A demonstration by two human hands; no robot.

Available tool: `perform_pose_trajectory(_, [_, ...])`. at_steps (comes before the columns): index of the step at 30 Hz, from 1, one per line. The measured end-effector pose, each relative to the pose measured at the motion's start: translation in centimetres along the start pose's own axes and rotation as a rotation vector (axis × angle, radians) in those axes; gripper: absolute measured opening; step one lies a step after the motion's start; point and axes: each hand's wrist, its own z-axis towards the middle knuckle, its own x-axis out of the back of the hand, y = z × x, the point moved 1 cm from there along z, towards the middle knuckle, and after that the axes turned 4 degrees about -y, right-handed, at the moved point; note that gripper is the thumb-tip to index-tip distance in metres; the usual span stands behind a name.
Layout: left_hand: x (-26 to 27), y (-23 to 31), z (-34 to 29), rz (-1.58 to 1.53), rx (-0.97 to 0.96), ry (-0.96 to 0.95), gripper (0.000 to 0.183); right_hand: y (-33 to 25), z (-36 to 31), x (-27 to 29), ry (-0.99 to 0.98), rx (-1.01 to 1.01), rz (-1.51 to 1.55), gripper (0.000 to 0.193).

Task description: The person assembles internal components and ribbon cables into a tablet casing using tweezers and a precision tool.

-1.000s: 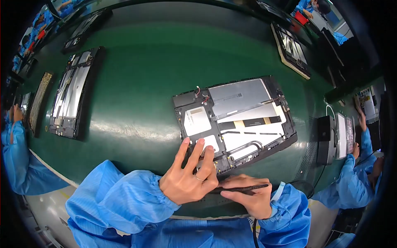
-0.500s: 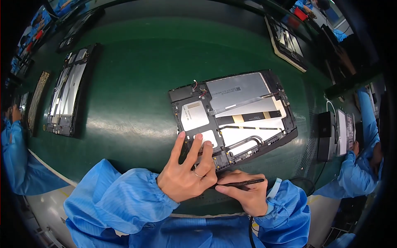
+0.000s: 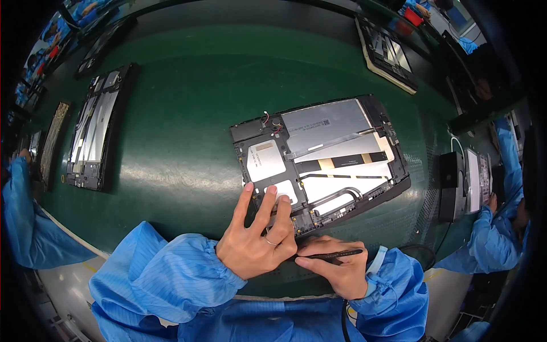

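Note:
An opened tablet point(image 3: 336, 165) lies at a slant on the green tabletop, its inside facing up with silver plates, a grey panel and black cables. Spread fingertips of my left hand point(image 3: 256, 233) rest on its lower left part, by a small silver plate; the left thumb is hidden. Close by, just past the tablet's near edge, my right hand point(image 3: 339, 268) grips a slim black pen-like tool point(image 3: 336, 254). The tool's working end is hidden behind my left hand. A light blue band point(image 3: 376, 265) circles my right wrist.
Another opened tablet point(image 3: 97, 128) lies at the left, beside a narrow tan strip point(image 3: 54, 137). One more opened tablet point(image 3: 387, 54) sits at the far right. A black box point(image 3: 450, 188) and white panel point(image 3: 474, 182) stand at the right. Co-workers' blue sleeves point(image 3: 25, 216) show at both sides.
The whole view has turned slightly, and the far right tablet appears a little farther left. My hands keep nearly the same pose on the tablet and the tool.

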Motion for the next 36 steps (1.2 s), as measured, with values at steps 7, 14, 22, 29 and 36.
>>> perform_pose_trajectory(7, [0.1, -0.3, 0.0, 0.010, -0.003, 0.020, 0.014, 0.2, 0.2, 0.1, 0.046, -0.158, 0.213, 0.006])
perform_pose_trajectory(14, [-0.1, -0.7, 0.8, 0.031, -0.040, 0.045, 0.014, -1.2, 0.7, 1.7, 0.049, -0.114, 0.390, 0.006])
perform_pose_trajectory(22, [5.3, -2.0, 3.3, -0.050, -0.040, 0.155, 0.028, -6.8, 1.4, 5.4, 0.238, 0.339, 0.371, 0.008])
perform_pose_trajectory(29, [6.7, -2.1, 5.1, -0.237, 0.064, 0.158, 0.047, -7.5, 3.2, 6.9, 0.358, 0.487, 0.263, 0.008])
perform_pose_trajectory(36, [7.1, -1.2, 6.3, -0.279, 0.106, 0.129, 0.044, -7.3, 3.3, 8.5, 0.277, 0.481, 0.217, 0.008])
